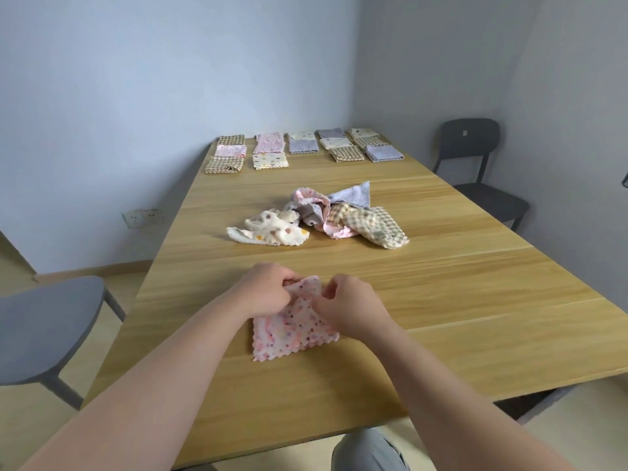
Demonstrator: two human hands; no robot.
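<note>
Woodgrain table (441, 300) bears a fuzzy, scallop-edged pink cloth (292, 329), both hands' fingers (287, 278) pinching its far edge.

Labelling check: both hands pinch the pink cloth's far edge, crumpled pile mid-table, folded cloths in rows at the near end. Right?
One slip: the head view shows the folded cloths in rows at the far end, not near. Left hand and right hand do pinch the far edge of the pink cloth; the crumpled pile lies mid-table.
</note>
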